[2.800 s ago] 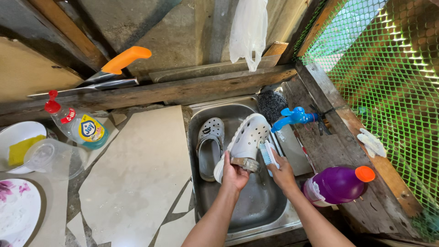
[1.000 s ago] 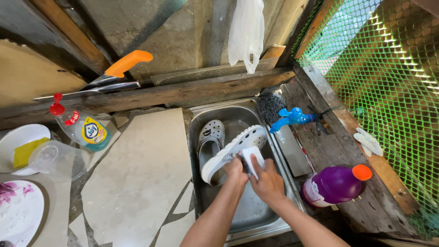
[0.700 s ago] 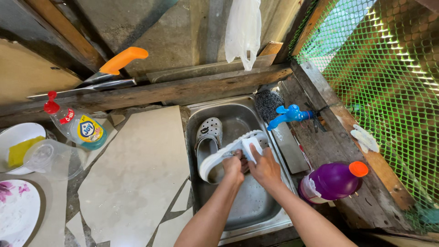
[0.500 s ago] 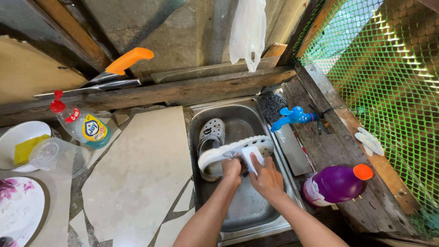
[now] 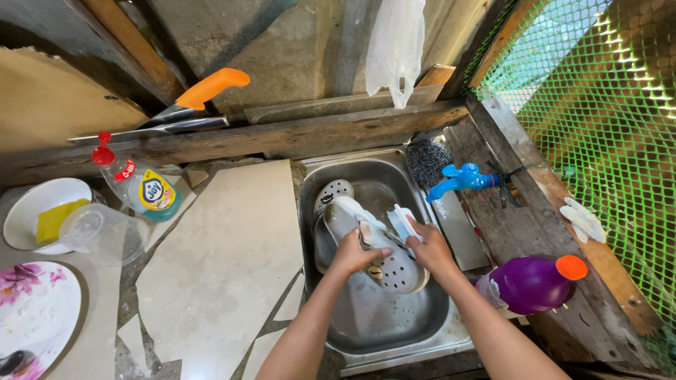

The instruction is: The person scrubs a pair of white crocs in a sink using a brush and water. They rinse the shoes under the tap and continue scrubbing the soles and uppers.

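Two clogs in sink (image 5: 436, 320): one clog (image 5: 394, 260) held over basin, second clog (image 5: 331, 193) lying behind | held clog: white, perforated upper, strap rivet showing | left hand (image 5: 352, 252) closed on its side | right hand (image 5: 431, 248) closed round brush (image 5: 403, 222), against clog | bowl (image 5: 24, 211): yellow sponge (image 5: 55, 219) inside.

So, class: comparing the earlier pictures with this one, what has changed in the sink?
The left hand has turned the white clog from side-on to holed top up. The right hand keeps the brush on it. The second clog and purple bottle stayed put.
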